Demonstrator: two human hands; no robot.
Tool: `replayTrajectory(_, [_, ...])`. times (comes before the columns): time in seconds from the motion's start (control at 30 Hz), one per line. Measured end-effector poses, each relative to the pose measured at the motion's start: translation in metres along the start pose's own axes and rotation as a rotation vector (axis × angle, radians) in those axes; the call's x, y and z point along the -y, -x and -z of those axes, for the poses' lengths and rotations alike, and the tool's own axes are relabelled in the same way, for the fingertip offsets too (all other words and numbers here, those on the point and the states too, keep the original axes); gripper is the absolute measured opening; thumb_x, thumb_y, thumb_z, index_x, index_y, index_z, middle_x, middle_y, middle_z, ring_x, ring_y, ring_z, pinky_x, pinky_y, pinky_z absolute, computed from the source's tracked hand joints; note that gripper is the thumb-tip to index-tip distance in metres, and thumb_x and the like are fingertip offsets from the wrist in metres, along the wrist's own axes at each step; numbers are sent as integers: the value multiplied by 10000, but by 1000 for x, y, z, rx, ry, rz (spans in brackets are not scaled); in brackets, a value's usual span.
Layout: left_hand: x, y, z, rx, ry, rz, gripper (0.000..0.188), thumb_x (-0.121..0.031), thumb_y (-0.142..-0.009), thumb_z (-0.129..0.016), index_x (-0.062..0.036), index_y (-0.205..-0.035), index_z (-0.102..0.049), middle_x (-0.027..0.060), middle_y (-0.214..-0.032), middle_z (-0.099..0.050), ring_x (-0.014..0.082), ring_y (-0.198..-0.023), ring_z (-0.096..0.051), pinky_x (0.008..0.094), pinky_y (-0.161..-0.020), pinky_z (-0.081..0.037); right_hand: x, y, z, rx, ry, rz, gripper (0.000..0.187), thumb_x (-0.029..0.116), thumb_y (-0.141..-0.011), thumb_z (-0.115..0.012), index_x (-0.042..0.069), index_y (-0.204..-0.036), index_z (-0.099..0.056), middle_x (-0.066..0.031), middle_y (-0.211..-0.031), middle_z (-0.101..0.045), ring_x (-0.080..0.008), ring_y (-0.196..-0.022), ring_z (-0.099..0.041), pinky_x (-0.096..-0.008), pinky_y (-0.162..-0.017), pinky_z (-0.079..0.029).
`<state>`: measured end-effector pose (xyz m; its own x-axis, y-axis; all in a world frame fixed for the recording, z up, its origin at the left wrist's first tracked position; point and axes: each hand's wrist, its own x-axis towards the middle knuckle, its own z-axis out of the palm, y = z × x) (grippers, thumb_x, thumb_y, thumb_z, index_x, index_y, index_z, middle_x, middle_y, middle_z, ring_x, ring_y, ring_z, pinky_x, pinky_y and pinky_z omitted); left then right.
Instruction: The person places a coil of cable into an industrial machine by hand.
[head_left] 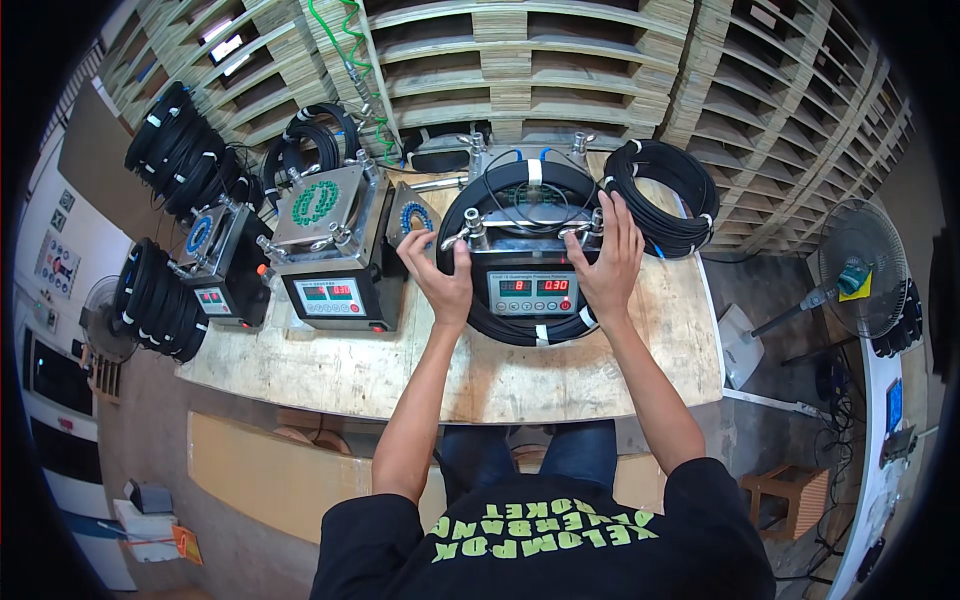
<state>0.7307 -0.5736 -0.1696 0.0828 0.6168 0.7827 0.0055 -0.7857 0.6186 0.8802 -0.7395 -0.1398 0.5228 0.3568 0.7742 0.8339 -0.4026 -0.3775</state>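
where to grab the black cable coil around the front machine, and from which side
Probably by the lower arc of the black cable coil, beside its lower white tie, coming from the near side: that arc curves out below the display panel, with its thick bundle exposed.

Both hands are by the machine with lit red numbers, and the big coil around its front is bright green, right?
Nope, the coil isn't green: the head view shows the big coil is black. The left hand and right hand are by that machine.
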Motion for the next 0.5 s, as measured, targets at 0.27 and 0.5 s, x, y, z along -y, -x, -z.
replayTrajectory(0.27, [10, 5, 3, 106, -27, -67, 232, -199, -981, -582, 10, -949, -488, 183, -1097, -463, 327, -995, -497, 433, -893, -398, 11, 0, -1, 10, 65, -48, 738, 517, -808, -704, 108, -1376, -472, -122, -1395, -466, -310, -1279, -443, -463, -1072, -291])
replayTrajectory(0.5, [11, 2, 2, 136, -17, -71, 244, -227, -1014, -499, 7, -978, -438, 198, -1152, -442, 342, -1048, -476, 456, -938, -369, 5, 4, -1, -60, -55, -18, 584, 353, -853, -642, 73, -1340, -481, -176, -1370, -491, -337, -1249, -483, -473, -1035, -368])
